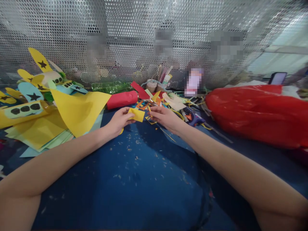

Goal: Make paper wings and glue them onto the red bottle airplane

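My left hand (119, 121) pinches a small piece of yellow paper (136, 114) above the blue table (134, 173). My right hand (164, 117) is right beside the paper with its fingers curled over a thin yellow paper strip (149, 114); I cannot see whether they grip it. Both forearms reach in from the bottom corners. Paper offcuts (150, 103) in orange, red and yellow lie just behind the hands.
Yellow paper sheets (79, 110) and paper aeroplanes with black stars (33, 93) fill the left. A red paper roll (122, 99) and cups of sticks (158, 82) stand behind. A glue gun (192, 118) and a big red plastic bag (260, 112) lie right. A perforated metal screen (154, 35) backs the table.
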`<state>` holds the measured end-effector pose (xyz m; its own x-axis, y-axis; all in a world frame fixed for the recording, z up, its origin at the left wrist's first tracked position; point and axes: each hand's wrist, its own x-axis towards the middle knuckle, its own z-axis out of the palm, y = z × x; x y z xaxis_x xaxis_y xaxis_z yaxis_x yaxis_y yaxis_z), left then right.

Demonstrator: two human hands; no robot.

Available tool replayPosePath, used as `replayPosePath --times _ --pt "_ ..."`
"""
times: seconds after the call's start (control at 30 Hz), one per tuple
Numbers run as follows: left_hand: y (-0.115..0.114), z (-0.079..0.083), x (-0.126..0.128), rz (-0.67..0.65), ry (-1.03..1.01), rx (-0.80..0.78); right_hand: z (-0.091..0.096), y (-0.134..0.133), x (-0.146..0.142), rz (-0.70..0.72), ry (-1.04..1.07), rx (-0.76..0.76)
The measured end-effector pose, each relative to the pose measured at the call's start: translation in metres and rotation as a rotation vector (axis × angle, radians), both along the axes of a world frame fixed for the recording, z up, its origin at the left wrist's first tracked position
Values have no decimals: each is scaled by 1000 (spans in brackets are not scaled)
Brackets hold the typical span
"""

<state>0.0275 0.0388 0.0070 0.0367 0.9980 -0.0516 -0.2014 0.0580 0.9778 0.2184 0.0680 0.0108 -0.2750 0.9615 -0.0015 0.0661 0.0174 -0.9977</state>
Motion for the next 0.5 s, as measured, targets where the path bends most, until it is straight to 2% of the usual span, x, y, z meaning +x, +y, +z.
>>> replayPosePath --times 0.17,0.37,0.5 --pt "-6 0 1 5 -98 18 -1 -5 -3 38 104 -60" --pt "-15 12 5 -28 -157 -13 2 -10 -5 75 59 172" --pt "-15 11 6 -52 -172 -26 7 -14 -7 64 80 210"
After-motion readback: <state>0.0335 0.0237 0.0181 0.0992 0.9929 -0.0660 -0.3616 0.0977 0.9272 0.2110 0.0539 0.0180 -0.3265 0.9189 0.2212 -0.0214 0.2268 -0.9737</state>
